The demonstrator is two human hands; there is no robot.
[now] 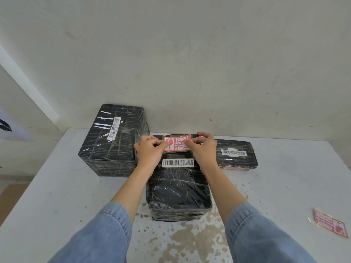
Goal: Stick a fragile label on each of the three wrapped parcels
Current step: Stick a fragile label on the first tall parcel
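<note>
Three parcels wrapped in black plastic stand on the white table. The middle parcel is right in front of me, with a white barcode sticker on top. A red fragile label is at its far top end. My left hand pinches the label's left edge and my right hand pinches its right edge. Whether the label lies flat on the wrap I cannot tell. The big left parcel carries only a barcode. At the right lies the flat parcel, with a red label showing on its near side.
One more red fragile label lies loose on the table near the right edge. The wall rises straight behind the parcels. The tabletop near me has worn, stained patches.
</note>
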